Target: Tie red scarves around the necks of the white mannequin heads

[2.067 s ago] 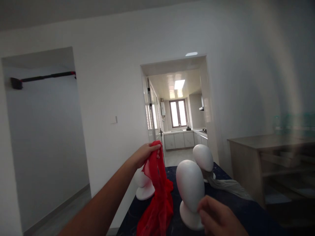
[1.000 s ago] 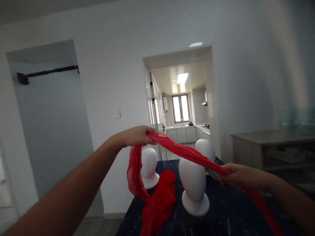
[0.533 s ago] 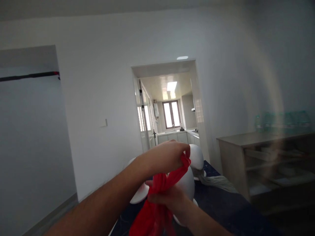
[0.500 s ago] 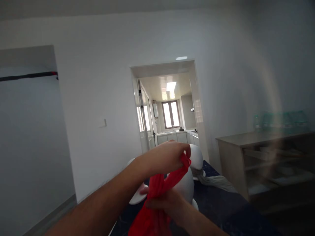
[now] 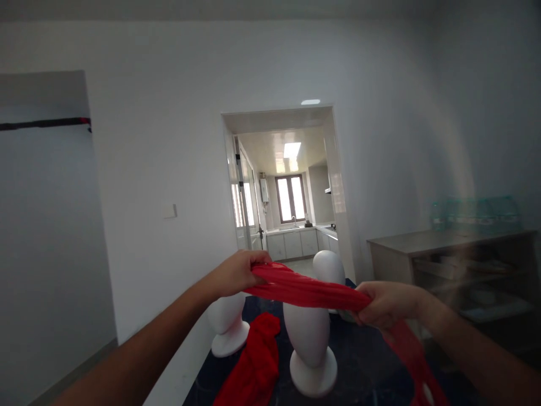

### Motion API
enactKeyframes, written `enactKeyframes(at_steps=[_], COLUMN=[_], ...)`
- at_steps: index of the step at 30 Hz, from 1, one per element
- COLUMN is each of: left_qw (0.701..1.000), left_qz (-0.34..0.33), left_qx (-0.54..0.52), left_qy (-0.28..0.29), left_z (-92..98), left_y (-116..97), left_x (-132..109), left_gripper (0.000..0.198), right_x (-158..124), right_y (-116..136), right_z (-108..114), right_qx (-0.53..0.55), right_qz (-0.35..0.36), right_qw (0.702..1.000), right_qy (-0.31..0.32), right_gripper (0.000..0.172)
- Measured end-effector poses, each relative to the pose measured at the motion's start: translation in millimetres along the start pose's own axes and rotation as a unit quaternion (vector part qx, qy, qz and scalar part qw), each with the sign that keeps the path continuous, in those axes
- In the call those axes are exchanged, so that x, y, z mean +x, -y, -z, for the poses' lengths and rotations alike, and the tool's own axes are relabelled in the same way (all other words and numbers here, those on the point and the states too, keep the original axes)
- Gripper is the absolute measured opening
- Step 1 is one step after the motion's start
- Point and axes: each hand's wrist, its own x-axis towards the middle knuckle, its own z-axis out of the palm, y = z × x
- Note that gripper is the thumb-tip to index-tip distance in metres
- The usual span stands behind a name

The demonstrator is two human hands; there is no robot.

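A red scarf [image 5: 304,288] is stretched nearly level between my hands. My left hand [image 5: 239,272] grips one end of the span, fingers closed around the fabric. The other end is clenched in my right hand [image 5: 386,304], and a loose tail hangs below it. Behind the taut cloth stands a white foam mannequin head [image 5: 308,335], its upper part hidden by the scarf. More red fabric [image 5: 257,358] lies on the dark table; whether it joins the held scarf I cannot tell. Partly behind my left hand is another mannequin head [image 5: 228,318].
A third white mannequin head [image 5: 328,267] stands farther back on the dark blue table [image 5: 355,361]. To the right is a wooden cabinet [image 5: 391,248] with teal-tinted bottles [image 5: 477,214] on top. Ahead, a doorway opens onto a kitchen with a window [image 5: 291,198].
My hands have moved apart, left hand to the left and right hand to the right. The red scarf, bunched and crossed before, is now pulled straight in front of the middle mannequin head.
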Motion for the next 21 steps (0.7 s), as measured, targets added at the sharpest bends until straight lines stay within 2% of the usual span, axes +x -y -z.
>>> enactKeyframes(at_steps=[3,5,7,9,12,16,21], left_qw=[0.999,0.995,0.987,0.982,0.971,0.963,0.957], left_qz=[0.019,0.028,0.05,0.092,0.166,0.204,0.231], left_qx=[0.034,0.099,0.15,0.161,0.155,0.163,0.175], left_qy=[-0.01,-0.014,-0.026,-0.048,-0.073,-0.067,-0.015], left_z=[-20.3,-32.9,-45.2,-58.6,-81.3,-116.2,-168.7], left_y=[30,52,74,93,113,127,139], left_x=[0,2,8,16,32,46,38], left_gripper=[0.012,0.013,0.016,0.022,0.03,0.032,0.032], right_x=[-10,-6,10,36,85,141,169], right_y=[-10,-24,-36,-44,-47,-57,-93], right_z=[35,54,67,75,79,70,46], right_qx=[0.026,0.068,0.12,0.184,0.244,0.231,0.169], right_qz=[-0.015,0.01,0.058,0.106,0.132,0.097,-0.01], right_qw=[0.999,0.994,0.98,0.954,0.919,0.906,0.9], right_qy=[-0.043,-0.087,-0.147,-0.211,-0.28,-0.341,-0.402], right_gripper=[0.022,0.025,0.031,0.034,0.034,0.041,0.044])
